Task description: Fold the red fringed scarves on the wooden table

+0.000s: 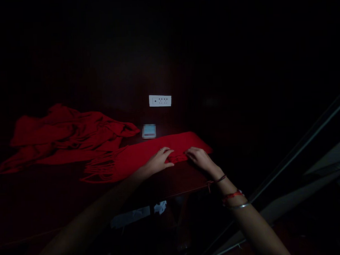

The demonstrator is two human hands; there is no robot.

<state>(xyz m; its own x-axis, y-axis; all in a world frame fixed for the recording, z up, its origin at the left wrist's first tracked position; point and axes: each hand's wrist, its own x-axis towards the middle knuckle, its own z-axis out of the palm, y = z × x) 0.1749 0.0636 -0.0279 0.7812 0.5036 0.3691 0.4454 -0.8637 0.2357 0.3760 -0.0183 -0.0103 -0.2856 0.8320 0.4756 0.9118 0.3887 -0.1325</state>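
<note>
A red scarf (148,148) with a fringe at its left end lies folded lengthwise on the dark tabletop. My left hand (157,162), with a ring on one finger, rests on the scarf's near part, thumb and fingers apart. Just to the right, my right hand (199,157) has its fingers curled down on the near edge of the scarf. Between the two hands the fabric is bunched into small folds. Bracelets circle my right wrist and forearm.
A crumpled heap of red cloth (72,132) lies to the left. Behind the scarf is a small pale-blue, blurred item (149,131), below a white wall socket (160,101). The table's near edge (186,192) runs in front. Much of the surroundings is too dark to make out.
</note>
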